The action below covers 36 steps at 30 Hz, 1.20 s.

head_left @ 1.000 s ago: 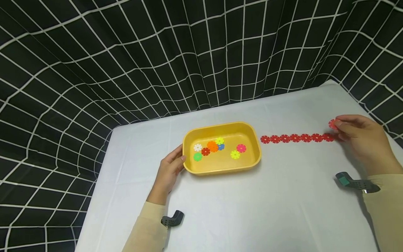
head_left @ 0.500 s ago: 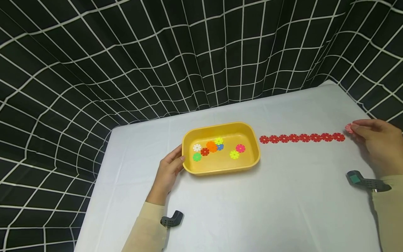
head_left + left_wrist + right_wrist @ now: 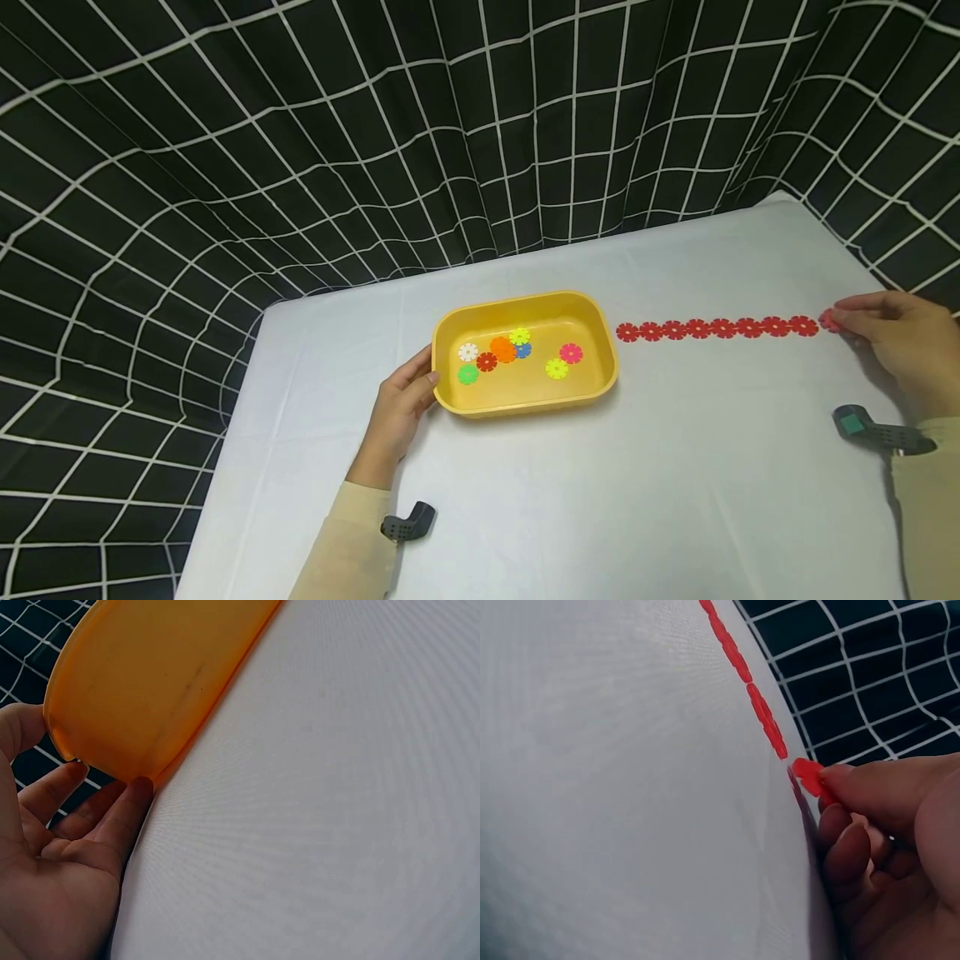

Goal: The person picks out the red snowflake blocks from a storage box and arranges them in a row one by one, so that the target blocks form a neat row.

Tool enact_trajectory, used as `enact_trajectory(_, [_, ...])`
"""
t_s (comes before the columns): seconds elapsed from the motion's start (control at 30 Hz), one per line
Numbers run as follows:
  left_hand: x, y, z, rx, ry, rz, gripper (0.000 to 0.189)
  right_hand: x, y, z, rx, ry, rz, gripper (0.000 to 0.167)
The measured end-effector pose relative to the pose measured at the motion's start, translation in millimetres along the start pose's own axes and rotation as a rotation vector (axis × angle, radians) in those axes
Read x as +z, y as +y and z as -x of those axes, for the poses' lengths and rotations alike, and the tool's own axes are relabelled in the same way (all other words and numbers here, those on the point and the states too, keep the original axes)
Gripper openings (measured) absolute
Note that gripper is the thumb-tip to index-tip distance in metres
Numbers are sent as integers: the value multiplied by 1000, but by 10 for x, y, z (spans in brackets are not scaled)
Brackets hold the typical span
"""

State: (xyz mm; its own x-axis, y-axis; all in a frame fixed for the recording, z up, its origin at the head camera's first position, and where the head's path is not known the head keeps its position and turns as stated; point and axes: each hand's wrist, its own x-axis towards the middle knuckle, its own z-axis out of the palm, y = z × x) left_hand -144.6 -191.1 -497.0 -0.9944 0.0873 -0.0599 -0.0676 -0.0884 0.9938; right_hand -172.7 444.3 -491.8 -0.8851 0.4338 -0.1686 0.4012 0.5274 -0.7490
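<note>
My right hand [image 3: 903,346] pinches a red snowflake disc [image 3: 807,775] between thumb and fingers, tilted just above the white cloth. It is close to the right end of a row of red snowflake discs [image 3: 722,327] lying flat in a line. My left hand [image 3: 401,408] holds the left end of a yellow plastic basin [image 3: 525,407], thumb at the rim and fingers against the outside wall. Inside the basin lie several loose discs, among them a white one [image 3: 468,352], a green one [image 3: 468,374], a dark red one [image 3: 487,362] and a pink one [image 3: 571,353].
A white cloth [image 3: 600,500] covers the table. Behind it and at both sides hangs a black curtain with a white grid [image 3: 360,142]. Each wrist wears a dark camera mount, the left one [image 3: 408,522] and the right one [image 3: 881,429].
My right hand moved right past the row's end with the pinched disc, then lowered it toward the cloth. The row's last disc came into full view. My left hand stays on the basin.
</note>
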Motion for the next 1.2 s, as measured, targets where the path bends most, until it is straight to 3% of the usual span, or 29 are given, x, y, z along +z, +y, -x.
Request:
enact_trajectory(0.23, [0, 0, -4, -7, 6, -1, 54, 17, -50, 40, -22, -5, 87, 45])
enact_trajectory(0.6, [-5, -5, -4, -9, -2, 7, 57, 29, 13, 11, -2, -30, 94, 50])
enact_trajectory(0.87, [-4, -6, -10, -7, -4, -8, 57, 21, -5, 12, 50, 0, 66, 63])
enact_trajectory(1.0, [-6, -6, -10, -11, -1, -6, 57, 9, -25, 35, 37, 13, 20, 58])
enact_trajectory(1.2, [-11, -10, -12, -2, -11, 8, 57, -35, -12, 74, 19, 28, -191, 26])
